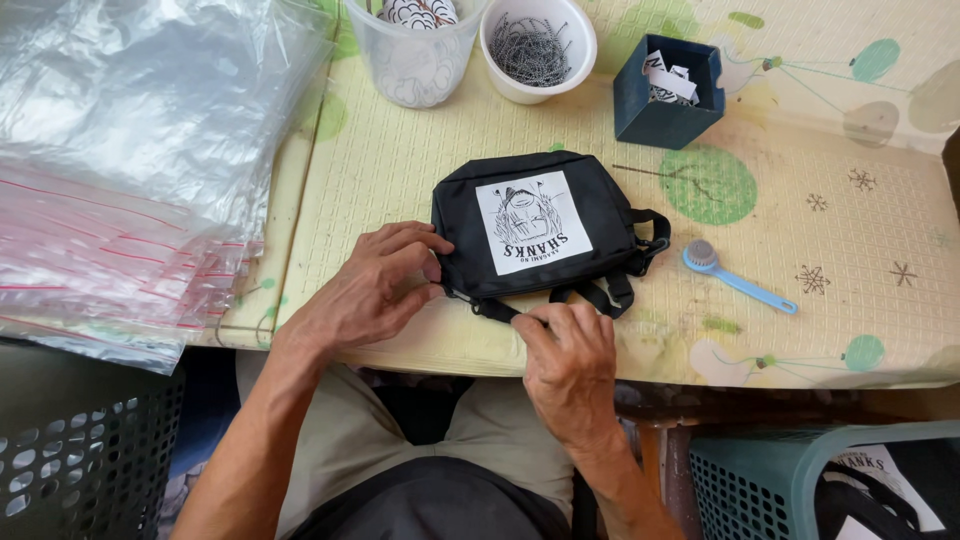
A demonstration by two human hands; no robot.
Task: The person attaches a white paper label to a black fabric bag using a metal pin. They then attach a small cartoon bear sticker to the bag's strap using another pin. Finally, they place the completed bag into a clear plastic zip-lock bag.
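Black fabric pouch with white printed patch [535, 225]: left hand [375, 285] pinches its near-left corner; right hand [570, 350] fingers curled onto its near-edge strap.

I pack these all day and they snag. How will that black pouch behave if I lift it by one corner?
The black pouch looks like soft fabric, so it would probably sag. Its loose straps would likely dangle and catch. It lies flat, so it seems light.

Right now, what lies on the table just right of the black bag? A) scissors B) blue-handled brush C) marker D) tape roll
B: a blue-handled brush lies on the table just right of the black bag, past its strap; both hands, left hand and right hand, are at the bag's near edge.
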